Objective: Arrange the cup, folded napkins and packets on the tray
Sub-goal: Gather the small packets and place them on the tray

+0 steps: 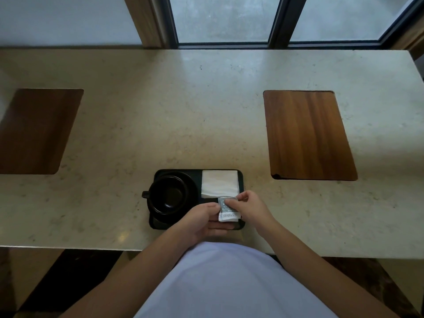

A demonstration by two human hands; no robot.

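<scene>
A black rectangular tray [240,180] lies near the front edge of the stone table. On its left half a black cup [168,195] stands on a black saucer, handle pointing left. A white folded napkin [219,183] fills the tray's back right corner. Over the front right part, both hands hold small grey-white packets [226,208]. My left hand [202,220] grips them from the left, its fingers underneath. From the right, my right hand [249,206] pinches the top packet. How many packets there are I cannot make out.
Two wooden inlays sit flush in the table [195,106]: one at the right [308,136], one at the far left [34,131]. A window frame runs along the far edge. My white shirt fills the bottom of the view.
</scene>
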